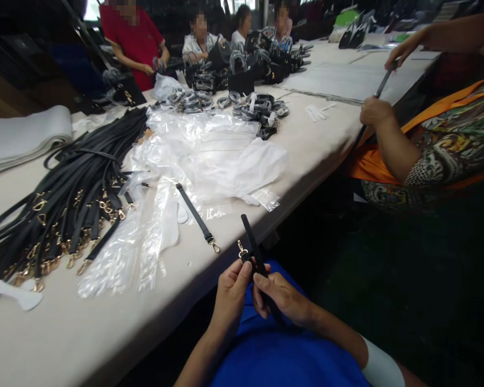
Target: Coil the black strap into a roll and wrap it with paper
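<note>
Above my lap, just off the table edge, both hands hold a black bag strap (pixel 250 236). My left hand (pixel 233 285) pinches the strap near its gold snap hook (pixel 242 249), which points up. My right hand (pixel 280 293) is closed around the strap's body, thumb on top, with the flat free end sticking up past the fingers. On the table just ahead lies a short black strap piece (pixel 196 212) with its own gold snap hook (pixel 214 246) toward me.
A large pile of black straps with gold hooks (pixel 76 199) covers the table's left. Clear plastic bags (pixel 210 150) lie mid-table. Black handbags (pixel 242 70) stand at the back near several people. At right, a co-worker's hands (pixel 377 110) hold another strap.
</note>
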{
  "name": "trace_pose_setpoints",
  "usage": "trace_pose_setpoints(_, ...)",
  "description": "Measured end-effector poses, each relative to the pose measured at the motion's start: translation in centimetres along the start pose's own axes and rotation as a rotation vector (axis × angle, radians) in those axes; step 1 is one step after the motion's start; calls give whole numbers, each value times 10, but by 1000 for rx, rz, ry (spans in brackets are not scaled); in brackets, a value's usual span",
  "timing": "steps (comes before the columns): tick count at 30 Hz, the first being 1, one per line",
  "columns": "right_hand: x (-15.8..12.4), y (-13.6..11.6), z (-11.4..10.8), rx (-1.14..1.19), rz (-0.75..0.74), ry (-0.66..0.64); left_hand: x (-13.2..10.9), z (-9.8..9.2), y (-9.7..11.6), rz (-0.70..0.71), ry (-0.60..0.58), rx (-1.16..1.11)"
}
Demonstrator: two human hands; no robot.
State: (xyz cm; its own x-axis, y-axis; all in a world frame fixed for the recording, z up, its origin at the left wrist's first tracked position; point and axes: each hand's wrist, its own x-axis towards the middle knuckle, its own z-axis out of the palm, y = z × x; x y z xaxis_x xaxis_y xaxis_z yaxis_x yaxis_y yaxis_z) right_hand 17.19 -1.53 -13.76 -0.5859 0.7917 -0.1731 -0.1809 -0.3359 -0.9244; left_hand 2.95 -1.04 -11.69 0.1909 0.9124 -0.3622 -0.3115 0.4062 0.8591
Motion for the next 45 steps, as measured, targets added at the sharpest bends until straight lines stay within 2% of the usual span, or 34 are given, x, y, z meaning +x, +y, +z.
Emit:
trace_pose_setpoints(5,4,3,2,-209,-6,86,0,-4,-4,52,139,-59)
trace_pose_setpoints(9,6,-4,-4,-398,-55,158,4,-16,8,169,283,-107)
trace_pose_setpoints(14,1,-9,-28,-265,13,88,11,-65,47,451,561,-241)
trace_pose_setpoints(17,-4,-11,-35,-127,95,-42,9,-92,66,528,645,-202)
trace_pose_setpoints(20,-5,-12,-30,12,131,-139,6,-103,75,583,668,-128)
trace_pose_setpoints(24,-2,-10,-21,214,155,-106,2,-108,73,594,716,-111)
trace_pose_setpoints(30,-2,-3,-22,357,160,-109,0,-120,62,544,758,-154)
trace_pose_setpoints(33,-1,-2,-22,389,153,-104,-3,-124,61,455,775,-259)
trace_pose_setpoints(36,1,-1,-21,377,142,-95,-3,-127,62,369,768,-364)
trace_pose_setpoints(41,3,0,-19,239,72,-23,-7,-139,63,271,735,-299)
trace_pose_setpoints(43,4,-2,-20,105,29,16,-15,-145,63,239,663,-326)
trace_pose_setpoints(45,4,-5,-20,-51,-14,36,-26,-150,62,266,498,-459)
